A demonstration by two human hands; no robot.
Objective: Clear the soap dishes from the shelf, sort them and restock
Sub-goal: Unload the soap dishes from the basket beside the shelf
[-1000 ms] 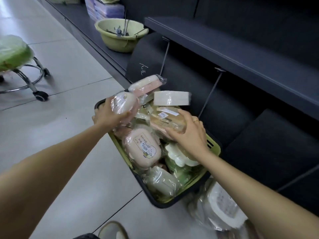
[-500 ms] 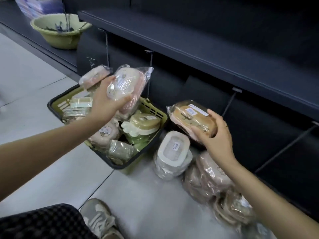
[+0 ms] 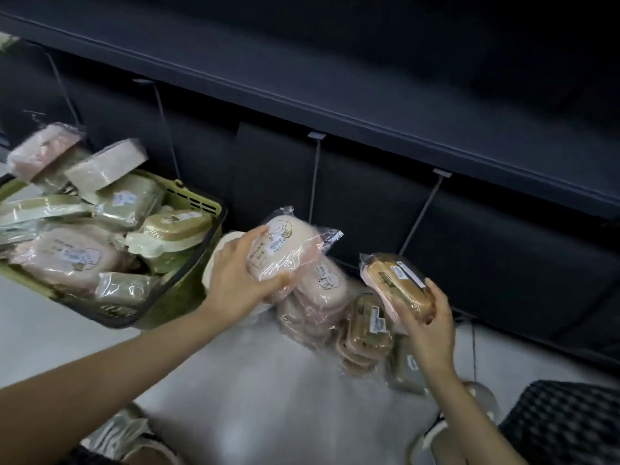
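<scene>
My left hand (image 3: 235, 280) grips a pink wrapped soap dish (image 3: 285, 246) just above a pile of pink soap dishes (image 3: 322, 297) on the floor. My right hand (image 3: 429, 327) holds a brown wrapped soap dish (image 3: 396, 283) over a stack of brown soap dishes (image 3: 365, 330). A green basket (image 3: 198, 203) at the left is heaped with several wrapped soap dishes. A greenish dish (image 3: 402, 370) lies on the floor under my right wrist. The dark shelf (image 3: 335, 105) runs across the top, bare where I can see it.
Wire dividers (image 3: 315, 176) stand along the dark lower shelf behind the piles. My shoes (image 3: 117, 431) and a checked trouser leg (image 3: 563, 424) are at the bottom. Pale tiled floor (image 3: 268, 380) lies between the basket and me.
Both hands carried their dishes rightward and down from the basket to the floor piles. The view swung right, so the basket now sits at the left edge.
</scene>
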